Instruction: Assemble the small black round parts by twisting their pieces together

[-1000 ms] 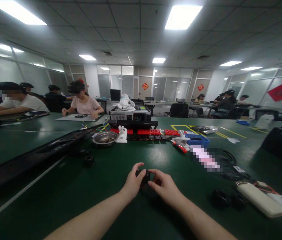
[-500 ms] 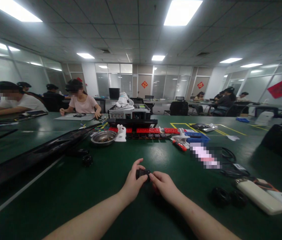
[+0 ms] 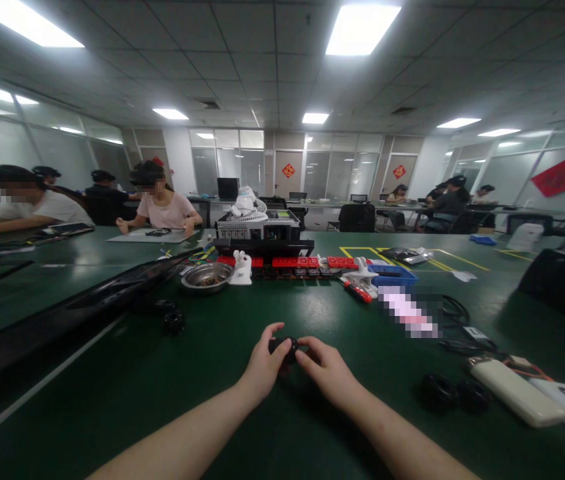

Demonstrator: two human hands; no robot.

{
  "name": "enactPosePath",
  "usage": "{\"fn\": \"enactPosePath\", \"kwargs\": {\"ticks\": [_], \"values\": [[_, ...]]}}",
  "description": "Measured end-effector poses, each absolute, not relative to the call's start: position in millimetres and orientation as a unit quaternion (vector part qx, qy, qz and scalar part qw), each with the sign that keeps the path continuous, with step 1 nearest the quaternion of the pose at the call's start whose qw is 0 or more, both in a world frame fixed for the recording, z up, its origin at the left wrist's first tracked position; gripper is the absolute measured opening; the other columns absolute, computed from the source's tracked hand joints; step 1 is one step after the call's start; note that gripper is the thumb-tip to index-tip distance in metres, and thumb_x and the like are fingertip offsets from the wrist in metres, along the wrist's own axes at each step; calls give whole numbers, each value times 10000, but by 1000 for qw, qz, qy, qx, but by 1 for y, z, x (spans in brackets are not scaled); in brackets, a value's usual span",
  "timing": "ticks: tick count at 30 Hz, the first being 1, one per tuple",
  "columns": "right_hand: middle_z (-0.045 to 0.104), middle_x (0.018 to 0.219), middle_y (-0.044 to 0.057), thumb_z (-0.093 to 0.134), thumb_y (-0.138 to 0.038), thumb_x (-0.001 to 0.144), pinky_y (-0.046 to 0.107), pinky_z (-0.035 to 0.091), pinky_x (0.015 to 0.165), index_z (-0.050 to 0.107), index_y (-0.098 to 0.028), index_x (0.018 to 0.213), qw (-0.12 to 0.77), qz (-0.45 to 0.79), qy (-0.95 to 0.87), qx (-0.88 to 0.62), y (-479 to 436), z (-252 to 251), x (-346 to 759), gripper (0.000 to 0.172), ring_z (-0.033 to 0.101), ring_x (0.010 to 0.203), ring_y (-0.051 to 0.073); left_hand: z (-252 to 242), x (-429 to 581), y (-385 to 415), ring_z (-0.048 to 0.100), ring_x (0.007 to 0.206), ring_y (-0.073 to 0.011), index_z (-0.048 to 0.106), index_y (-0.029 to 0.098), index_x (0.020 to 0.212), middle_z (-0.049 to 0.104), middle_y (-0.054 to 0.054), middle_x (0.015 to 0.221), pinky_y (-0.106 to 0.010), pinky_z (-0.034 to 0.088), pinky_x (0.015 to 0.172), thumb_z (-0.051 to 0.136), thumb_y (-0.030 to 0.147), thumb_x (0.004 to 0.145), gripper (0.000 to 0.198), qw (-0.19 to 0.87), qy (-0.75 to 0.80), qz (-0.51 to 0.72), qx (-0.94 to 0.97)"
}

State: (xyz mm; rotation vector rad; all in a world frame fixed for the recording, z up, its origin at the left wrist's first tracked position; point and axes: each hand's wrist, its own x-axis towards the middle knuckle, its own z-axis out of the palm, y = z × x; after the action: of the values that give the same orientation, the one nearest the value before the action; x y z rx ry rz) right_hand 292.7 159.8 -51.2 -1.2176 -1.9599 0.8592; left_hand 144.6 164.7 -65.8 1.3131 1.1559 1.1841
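Apparently mid-handling, gripping a small black part [image 3: 292,351] in the left hand [image 3: 262,360] at twelve o'clock, with the right hand [image 3: 328,367] at its three-o'clock edge in an unclear grip, and two round black parts [image 3: 437,391] unheld at two o'clock.

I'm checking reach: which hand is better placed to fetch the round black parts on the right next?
The right hand, probably: it is nearer the round parts, while the left hand grips a black piece. Whether the right touches it is unclear.
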Motion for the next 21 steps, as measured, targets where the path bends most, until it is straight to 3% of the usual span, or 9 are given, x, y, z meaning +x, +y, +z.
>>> {"fn": "enactPosePath", "kwargs": {"ticks": [5,11,14,17,21], "values": [[451,513,-25,326,-459,810,203,331,453,495,-165,648,339,369,-709,-496,163,-56,291,376,442,484,99,-64,144,160,464,560,-93,337,217,1104,439,7,783,-185,403,440,482,321,716,427,469,452,489,580],[419,484,-36,337,-444,809,197,311,428,447,-165,600,352,389,-704,-478,162,-58,289,365,408,437,83,-61,144,157,481,663,-119,284,224,1170,445,-1,826,-210,427,529,503,226,678,538,471,426,486,600],[440,511,-31,377,-394,802,202,319,447,500,-158,672,358,373,-718,-467,162,-55,290,296,416,459,88,-61,143,158,489,671,-127,265,225,1184,441,-14,870,-216,428,511,508,270,681,560,486,419,491,589],[475,563,-28,449,-316,772,208,333,479,530,-160,884,363,357,-731,-454,161,-51,291,209,435,499,98,-62,143,161,514,649,-139,272,217,1182,453,-34,882,-228,421,481,459,384,724,522,505,430,488,567],[480,574,-33,510,-239,726,212,341,506,489,-170,1022,350,328,-754,-449,158,-46,291,305,447,528,105,-64,144,165,532,535,-128,317,199,1132,494,-22,788,-223,391,434,404,452,744,471,550,440,466,535]]}}
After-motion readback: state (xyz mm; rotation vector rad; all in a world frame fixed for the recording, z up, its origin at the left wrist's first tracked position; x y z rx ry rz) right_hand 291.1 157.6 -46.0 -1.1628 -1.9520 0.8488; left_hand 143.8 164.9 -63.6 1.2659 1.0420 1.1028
